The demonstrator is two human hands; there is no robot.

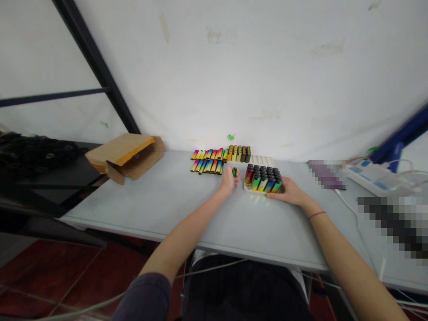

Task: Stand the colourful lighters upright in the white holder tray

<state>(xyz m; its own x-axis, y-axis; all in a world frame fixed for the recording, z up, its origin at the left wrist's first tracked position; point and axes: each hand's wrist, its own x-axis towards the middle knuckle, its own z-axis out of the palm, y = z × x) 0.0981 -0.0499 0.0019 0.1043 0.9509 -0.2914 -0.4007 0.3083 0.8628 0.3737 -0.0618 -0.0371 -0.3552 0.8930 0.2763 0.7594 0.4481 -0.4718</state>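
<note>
My left hand [230, 179] is closed around a lighter [235, 172], of which only a dark and green end shows above the fist. Just right of it stands a tray of lighters [264, 179], upright in rows, with black tops and red, green, yellow and blue bodies. My right hand [290, 191] grips the tray's right front corner, thumb along the front edge and fingers at the side. Beyond my left hand, colourful lighter wraps or bodies [209, 166] lie in two rows. Behind the tray stands a block of yellow, green and brown lighters [238, 154], gold-coloured on top.
A white holed tray [262, 160] lies by the wall. An open cardboard box [129, 154] rests at the table's left end. On the right are a power strip [374, 176], cables and blurred-out items. Black parts [36, 149] are heaped on a rack at far left.
</note>
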